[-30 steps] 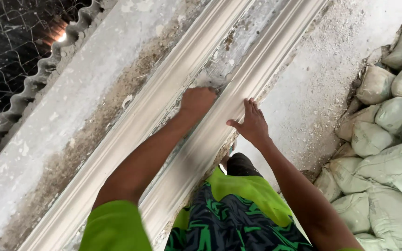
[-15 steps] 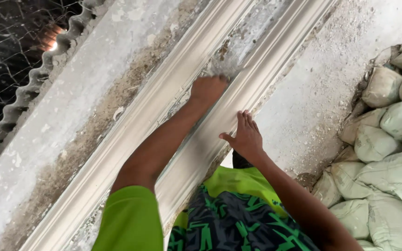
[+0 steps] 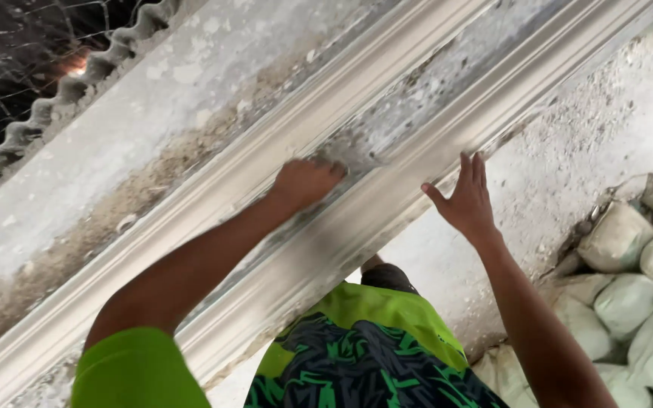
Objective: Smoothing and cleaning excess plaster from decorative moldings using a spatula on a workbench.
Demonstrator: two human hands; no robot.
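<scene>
Your left hand (image 3: 307,181) was curled, knuckles rubbing wet grey channel of long plaster moulding (image 3: 387,204). Your right hand (image 3: 466,200) lay open, flat on nearer rail. Likely smoothing step; next stroke needed steady, even pressure.

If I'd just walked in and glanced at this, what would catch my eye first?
Most likely the long pale moulded profile, running diagonally from lower left to upper right, with both hands on it. The left hand presses into its grey central channel, while the right hand lies flat and open on the nearer ridge. Next comes the bright green sleeve at the bottom, then the stacked pale sacks at the right.
</scene>
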